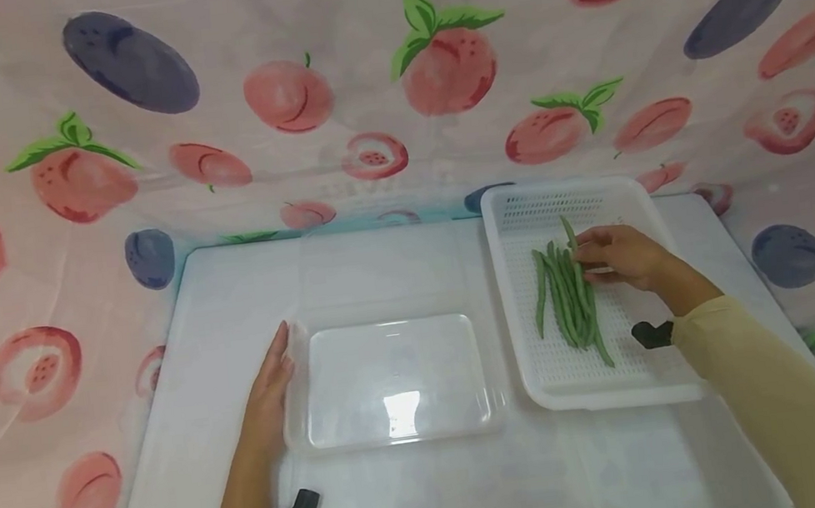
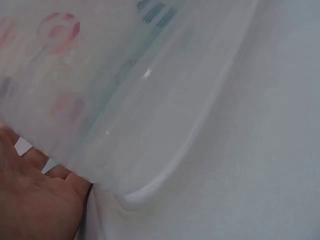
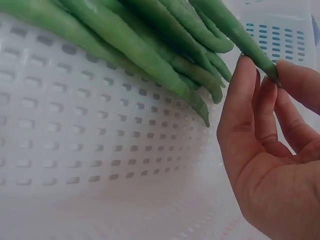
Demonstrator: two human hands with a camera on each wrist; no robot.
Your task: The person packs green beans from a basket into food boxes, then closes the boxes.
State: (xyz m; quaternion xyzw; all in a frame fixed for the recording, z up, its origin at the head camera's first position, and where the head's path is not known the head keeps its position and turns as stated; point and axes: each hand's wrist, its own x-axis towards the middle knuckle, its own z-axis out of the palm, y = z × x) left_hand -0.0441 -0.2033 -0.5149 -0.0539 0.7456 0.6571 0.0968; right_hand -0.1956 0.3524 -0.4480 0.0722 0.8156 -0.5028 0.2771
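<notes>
In the right wrist view, my right hand (image 3: 275, 145) pinches the tip of a green bean (image 3: 235, 32) between thumb and fingers. Several other green beans (image 1: 564, 303) lie in a bunch beside it, inside a white perforated basket (image 1: 648, 377). In the head view, this right hand (image 1: 622, 256) is over the basket. My left hand (image 1: 267, 387) rests against the left side of a clear plastic box (image 1: 391, 373), its fingers extended along the wall. Part of this left hand (image 2: 42, 200) is cut off in the left wrist view. No beans show in the box.
Both containers stand on a white table (image 1: 223, 292), the basket to the right of the box. A faint clear panel (image 1: 379, 266) extends behind the box. Fruit-printed cloth (image 1: 358, 83) hangs at the back and sides of the table.
</notes>
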